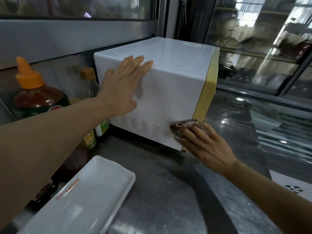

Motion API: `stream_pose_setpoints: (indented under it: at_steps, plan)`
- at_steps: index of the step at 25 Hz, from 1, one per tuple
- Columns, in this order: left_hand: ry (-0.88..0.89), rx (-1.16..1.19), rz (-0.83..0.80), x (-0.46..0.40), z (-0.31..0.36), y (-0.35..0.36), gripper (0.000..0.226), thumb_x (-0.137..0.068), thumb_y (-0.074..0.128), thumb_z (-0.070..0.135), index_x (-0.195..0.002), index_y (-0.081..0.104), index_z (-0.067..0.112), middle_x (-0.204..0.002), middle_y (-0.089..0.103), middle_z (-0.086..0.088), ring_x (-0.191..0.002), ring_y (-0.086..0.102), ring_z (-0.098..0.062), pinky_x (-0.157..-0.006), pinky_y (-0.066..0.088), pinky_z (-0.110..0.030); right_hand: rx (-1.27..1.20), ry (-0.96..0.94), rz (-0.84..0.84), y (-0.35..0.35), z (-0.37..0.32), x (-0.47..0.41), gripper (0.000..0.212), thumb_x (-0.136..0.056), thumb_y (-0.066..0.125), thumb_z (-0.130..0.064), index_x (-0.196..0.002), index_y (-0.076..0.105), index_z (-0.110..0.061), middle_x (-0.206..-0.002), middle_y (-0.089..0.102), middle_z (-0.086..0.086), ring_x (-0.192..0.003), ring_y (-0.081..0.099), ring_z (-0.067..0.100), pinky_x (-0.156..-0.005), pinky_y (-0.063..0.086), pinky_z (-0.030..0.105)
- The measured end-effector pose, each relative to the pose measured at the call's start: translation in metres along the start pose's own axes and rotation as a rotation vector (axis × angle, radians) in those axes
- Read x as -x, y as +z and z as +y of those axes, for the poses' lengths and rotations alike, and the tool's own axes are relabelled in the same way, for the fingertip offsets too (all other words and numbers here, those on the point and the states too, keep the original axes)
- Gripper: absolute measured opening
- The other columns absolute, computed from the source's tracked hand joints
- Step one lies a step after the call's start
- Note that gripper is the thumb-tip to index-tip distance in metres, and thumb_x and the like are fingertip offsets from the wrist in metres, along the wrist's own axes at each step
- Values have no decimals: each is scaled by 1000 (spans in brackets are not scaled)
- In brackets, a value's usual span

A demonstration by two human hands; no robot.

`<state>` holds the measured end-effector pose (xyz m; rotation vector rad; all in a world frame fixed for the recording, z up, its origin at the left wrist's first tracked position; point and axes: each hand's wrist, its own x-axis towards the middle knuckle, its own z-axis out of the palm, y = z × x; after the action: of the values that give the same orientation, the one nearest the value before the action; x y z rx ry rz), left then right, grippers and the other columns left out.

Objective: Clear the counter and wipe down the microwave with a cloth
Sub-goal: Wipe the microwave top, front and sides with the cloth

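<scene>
**Wiping the microwave's side panel**

Pressing flat, your left hand (120, 85) rests with straight, spread fingers on the white side wall of the one microwave (168, 85), its fingertips reaching the top edge. Your right hand (204, 146) presses one brownish cloth (182, 127) against the lower front corner of that same wall, just beside the rows of vent slots; its fingers lie nearly straight over the cloth, which bunches out above them. The microwave stands on the steel worktop (168, 191), its yellow front facing right toward a glass-fronted case (261, 48).

To the left of the microwave you have bottles: one large bottle of dark sauce with an orange cap (33, 92), one clear bottle with a tan cap (88, 81) behind it, and at least one more with a green label, partly hidden by your forearm. Near you on the left lies a stack of white rectangular plates (87, 196); three edges show.
</scene>
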<state>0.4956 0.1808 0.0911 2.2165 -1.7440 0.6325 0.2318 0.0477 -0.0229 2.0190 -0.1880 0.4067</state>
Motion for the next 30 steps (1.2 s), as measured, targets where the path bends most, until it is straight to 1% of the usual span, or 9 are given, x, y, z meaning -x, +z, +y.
stream_pose_setpoints:
  at_steps: [5,11,13,15,17,21,23,26,30]
  plan:
    - [-85,-18,-34,1,-14,0,115,-66,79,17,-147,0,36,-158,1,-6,-146,2,-29,-110,19,-60,-64,353,291,0,45,-29,49,-98,36,-27,-146,32,-19,-147,31,7,-139,23,26,-116,6,45]
    - [-58,3,-2,2,-18,7,114,-66,78,16,-148,1,36,-158,5,-6,-146,3,-28,-109,22,-59,-127,-66,-69,11,-36,4,68,-59,82,-24,-123,61,-18,-131,59,10,-121,55,33,-112,5,47]
    - [-36,11,-37,0,-25,1,113,-67,78,19,-148,2,35,-158,6,-4,-146,4,-27,-109,23,-57,-135,-42,-80,9,-38,5,72,-66,76,-19,-133,49,-14,-141,49,11,-131,45,31,-115,2,46]
    - [-63,32,-77,-5,-38,-8,109,-69,78,21,-149,4,34,-158,7,0,-146,5,-25,-109,22,-57,-168,115,1,6,-30,0,59,-89,45,-13,-146,29,-15,-152,31,10,-144,19,28,-118,-2,44]
    - [-130,-1,-129,-7,-51,-13,109,-70,77,20,-148,2,35,-159,4,0,-146,3,-25,-109,20,-60,-176,237,27,6,-22,-7,53,-93,27,-10,-146,30,-14,-152,25,11,-145,12,29,-118,0,46]
    - [-138,-19,-157,-6,-54,-9,112,-69,76,14,-147,0,38,-158,3,0,-146,3,-24,-105,25,-61,-128,27,-29,1,-38,-50,46,-86,45,-17,-130,55,-12,-147,41,11,-137,36,35,-115,2,49]
    - [-142,8,-141,-6,-53,-9,109,-69,75,11,-147,3,38,-157,6,0,-145,4,-24,-104,26,-61,-127,-84,-123,1,-60,-86,49,-90,49,-26,-138,46,-18,-153,29,9,-142,25,31,-116,-6,53]
    - [-153,30,-128,-4,-54,-11,107,-68,73,7,-146,7,38,-156,8,0,-144,7,-23,-103,29,-61,-120,-129,-158,1,-76,-117,53,-96,26,-22,-149,21,-18,-159,6,7,-146,2,30,-109,-22,55]
    - [-150,50,-126,-2,-51,-12,106,-69,73,7,-147,8,37,-156,10,0,-143,7,-24,-102,31,-62,-119,1,-103,10,-58,-61,57,-85,32,-20,-142,37,-18,-153,21,6,-145,13,29,-116,-7,47]
